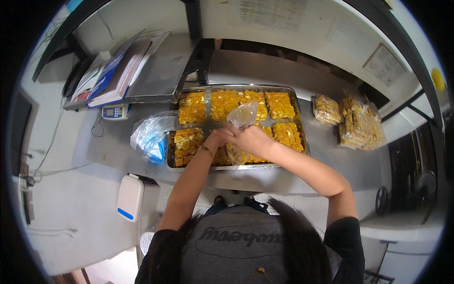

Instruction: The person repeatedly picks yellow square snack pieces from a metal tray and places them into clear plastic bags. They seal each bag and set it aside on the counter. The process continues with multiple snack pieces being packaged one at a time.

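left hand (pixel 216 138): pinched the clear bag (pixel 242 115)
right hand (pixel 250 139): closed on bag
tray (pixel 302 128): held yellow snack pieces (pixel 280 105)

tray (pixel 302 137): silver | snack pieces (pixel 223 104): golden yellow | plastic bag (pixel 242 115): clear | bag bundle (pixel 151 136): blue-tinted | scale (pixel 115 112): white, blue

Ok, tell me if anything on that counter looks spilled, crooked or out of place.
Nothing stands out. The yellow snack blocks sit in tidy groups in the metal tray, both hands hold a clear bag above it, and the filled bags are stacked at the right. No crumbs or spills show.
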`<state>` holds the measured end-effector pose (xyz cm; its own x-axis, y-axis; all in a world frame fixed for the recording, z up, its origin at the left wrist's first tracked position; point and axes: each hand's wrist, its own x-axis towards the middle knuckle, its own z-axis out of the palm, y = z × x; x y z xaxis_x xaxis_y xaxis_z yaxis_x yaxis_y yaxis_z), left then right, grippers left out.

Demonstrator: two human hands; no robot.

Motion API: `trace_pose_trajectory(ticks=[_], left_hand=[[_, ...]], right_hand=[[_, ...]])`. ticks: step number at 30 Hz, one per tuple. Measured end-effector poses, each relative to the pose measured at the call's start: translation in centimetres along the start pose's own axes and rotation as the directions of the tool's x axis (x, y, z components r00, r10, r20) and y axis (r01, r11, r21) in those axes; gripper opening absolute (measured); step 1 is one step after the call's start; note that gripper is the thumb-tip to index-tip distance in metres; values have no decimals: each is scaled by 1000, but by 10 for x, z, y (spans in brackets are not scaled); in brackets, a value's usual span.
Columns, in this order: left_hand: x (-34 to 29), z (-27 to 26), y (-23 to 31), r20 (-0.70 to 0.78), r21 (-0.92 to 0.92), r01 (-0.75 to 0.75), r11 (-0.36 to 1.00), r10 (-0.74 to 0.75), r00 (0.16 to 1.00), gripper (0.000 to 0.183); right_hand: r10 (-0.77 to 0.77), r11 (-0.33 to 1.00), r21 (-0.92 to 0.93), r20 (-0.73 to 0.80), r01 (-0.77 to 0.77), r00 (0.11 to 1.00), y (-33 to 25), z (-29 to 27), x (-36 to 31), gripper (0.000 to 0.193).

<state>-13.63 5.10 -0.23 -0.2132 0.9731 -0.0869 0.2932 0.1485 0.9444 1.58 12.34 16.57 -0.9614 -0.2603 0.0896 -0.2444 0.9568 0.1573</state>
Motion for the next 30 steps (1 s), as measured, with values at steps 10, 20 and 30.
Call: trace_pose_trajectory(ticks=[10, 20, 30], left_hand=[[30, 3, 85, 393, 22, 94, 995, -95, 914, 40], [58, -12, 207, 108, 501, -589, 634, 629, 769, 9], [7, 0, 327, 173, -347, -773, 532, 846, 504, 14]], right_hand=[[-25, 983, -180, 29, 30, 999, 70, 24, -41, 14], [583, -572, 810, 289, 131, 760, 41, 0, -87, 22], [180, -343, 741, -552, 578, 814, 57, -64, -70, 27]])
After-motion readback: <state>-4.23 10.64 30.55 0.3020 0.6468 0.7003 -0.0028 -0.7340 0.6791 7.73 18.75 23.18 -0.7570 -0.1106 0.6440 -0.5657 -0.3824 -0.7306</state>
